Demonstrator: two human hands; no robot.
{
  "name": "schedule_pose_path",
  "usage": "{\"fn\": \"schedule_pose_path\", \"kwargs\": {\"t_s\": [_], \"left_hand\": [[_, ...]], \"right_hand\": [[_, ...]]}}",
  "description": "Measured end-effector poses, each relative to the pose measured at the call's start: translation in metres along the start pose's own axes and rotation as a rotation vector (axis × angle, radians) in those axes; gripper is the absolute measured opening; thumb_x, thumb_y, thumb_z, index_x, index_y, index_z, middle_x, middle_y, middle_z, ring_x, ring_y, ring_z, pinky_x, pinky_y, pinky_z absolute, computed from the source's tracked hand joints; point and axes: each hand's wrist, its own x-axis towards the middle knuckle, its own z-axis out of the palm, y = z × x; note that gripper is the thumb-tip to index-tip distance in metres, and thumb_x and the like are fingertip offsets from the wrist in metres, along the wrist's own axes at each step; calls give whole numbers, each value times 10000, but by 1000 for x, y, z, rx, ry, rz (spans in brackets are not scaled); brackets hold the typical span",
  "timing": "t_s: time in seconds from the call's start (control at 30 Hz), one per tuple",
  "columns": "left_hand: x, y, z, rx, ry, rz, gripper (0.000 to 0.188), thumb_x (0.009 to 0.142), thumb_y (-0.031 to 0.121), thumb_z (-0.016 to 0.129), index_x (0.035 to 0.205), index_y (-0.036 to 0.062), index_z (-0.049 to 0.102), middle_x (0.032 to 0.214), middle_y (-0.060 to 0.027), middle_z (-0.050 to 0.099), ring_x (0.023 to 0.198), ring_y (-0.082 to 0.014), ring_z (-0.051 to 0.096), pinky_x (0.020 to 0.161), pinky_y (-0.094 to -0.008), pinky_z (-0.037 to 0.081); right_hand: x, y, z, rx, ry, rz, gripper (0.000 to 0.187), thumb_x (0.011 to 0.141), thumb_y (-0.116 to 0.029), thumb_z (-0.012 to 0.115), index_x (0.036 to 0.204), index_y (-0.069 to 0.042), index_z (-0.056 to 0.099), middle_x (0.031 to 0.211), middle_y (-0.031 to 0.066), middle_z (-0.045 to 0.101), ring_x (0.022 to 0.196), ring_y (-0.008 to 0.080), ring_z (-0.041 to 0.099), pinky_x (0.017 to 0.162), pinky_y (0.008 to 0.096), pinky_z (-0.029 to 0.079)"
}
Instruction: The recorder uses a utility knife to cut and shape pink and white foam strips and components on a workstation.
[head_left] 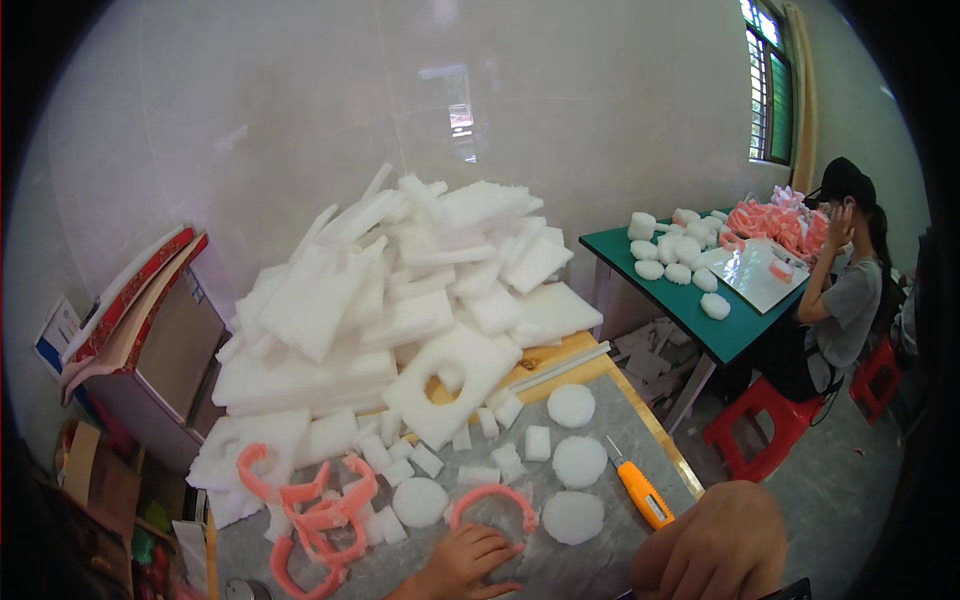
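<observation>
A pink fuzzy C-shaped band, like a headband (490,490), lies on the grey worktop (625,410). My left hand (465,562) rests at its near side, its fingers stretched out by the band's ends and the thumb apart. At the lower right, close to the camera, my right hand (715,545) shows its back with the fingers curled downward; whatever they hold is hidden. An orange-handled screwdriver-like tool (645,493) with a thin metal shaft lies just beyond that hand. Three round white foam pads (579,461) form a column between my hands and the tool. Several tangled pink bands (325,510) lie left.
White foam sheets (400,280) are heaped against the wall, one foam sheet with a hole (450,385) in front. Small foam blocks (427,460) lie scattered. A cabinet (155,370) stands left. At a green table (690,300) on the right, a person (850,290) sits on a red stool (765,425).
</observation>
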Motion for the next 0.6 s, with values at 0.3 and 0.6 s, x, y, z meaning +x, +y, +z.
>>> {"fn": "schedule_pose_path", "kwargs": {"t_s": [0.3, 0.6], "left_hand": [[-16, -14, 6, 80, -219, -209, 283, 746, 231, 699, 941, 43, 620, 864, -131, 602, 813, -328, 572, 731, -422, 443], [59, 34, -97, -276, 172, -505, 160, 823, 93, 646, 941, -15, 635, 836, -72, 653, 750, -140, 623, 648, -272, 496]], "right_hand": [[27, -10, -19, -98, 9, -357, 128, 894, -120, 588, 946, -20, 648, 804, 134, 608, 610, 251, 611, 504, 354, 472], [-10, 11, -10, -156, 369, -382, 281, 757, -129, 687, 991, 15, 633, 905, 132, 618, 822, 266, 602, 746, 337, 476]]}}
